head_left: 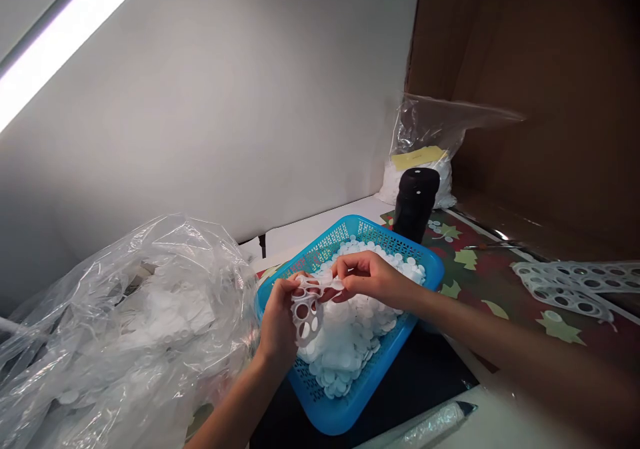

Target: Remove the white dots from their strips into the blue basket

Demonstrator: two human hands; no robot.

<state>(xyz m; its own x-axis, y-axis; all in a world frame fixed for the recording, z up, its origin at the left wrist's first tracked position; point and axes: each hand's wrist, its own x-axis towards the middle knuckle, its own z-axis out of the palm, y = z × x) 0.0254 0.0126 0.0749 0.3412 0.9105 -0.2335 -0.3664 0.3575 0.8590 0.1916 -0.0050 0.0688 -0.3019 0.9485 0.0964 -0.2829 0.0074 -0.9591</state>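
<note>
right forearm (540, 342) cut off by edge, contents blurred inside plastic bag (120, 322)

a small craft workspace, table (480, 282) with a leaf-print cover, strip light (65, 42) overhead, cardboard panel (525, 82), blue plastic basket (431, 269) of white discs (350, 329), punched sheets (565, 289), plastic bags (125, 316)

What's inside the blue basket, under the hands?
The blue basket holds a heap of white discs. The left hand and right hand hold a holed white strip above it. The heap hides the basket floor; the hands cover the discs beneath them.
</note>
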